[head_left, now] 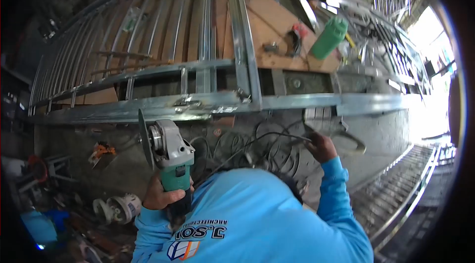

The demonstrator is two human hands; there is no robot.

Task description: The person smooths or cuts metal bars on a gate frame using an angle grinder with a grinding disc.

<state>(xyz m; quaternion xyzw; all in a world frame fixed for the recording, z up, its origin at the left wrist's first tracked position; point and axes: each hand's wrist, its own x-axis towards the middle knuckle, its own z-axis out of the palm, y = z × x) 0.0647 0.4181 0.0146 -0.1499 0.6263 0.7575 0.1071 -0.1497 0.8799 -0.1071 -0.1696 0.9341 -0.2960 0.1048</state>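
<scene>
My left hand is wrapped around the green body of an angle grinder. The grinder points up and away from me, its thin disc standing on edge at the left of the grey head. Its disc is just short of the metal frame's near rail. On the other side, my right hand is closed on a dark power cord, held above the floor to the right of my body. Part of the cord runs down behind my light blue shirt.
A barred metal frame lies over brown boards. On a board stand a green bottle and a red-and-black item. Coiled cords lie on the floor. White buckets stand lower left; a metal grille lies right.
</scene>
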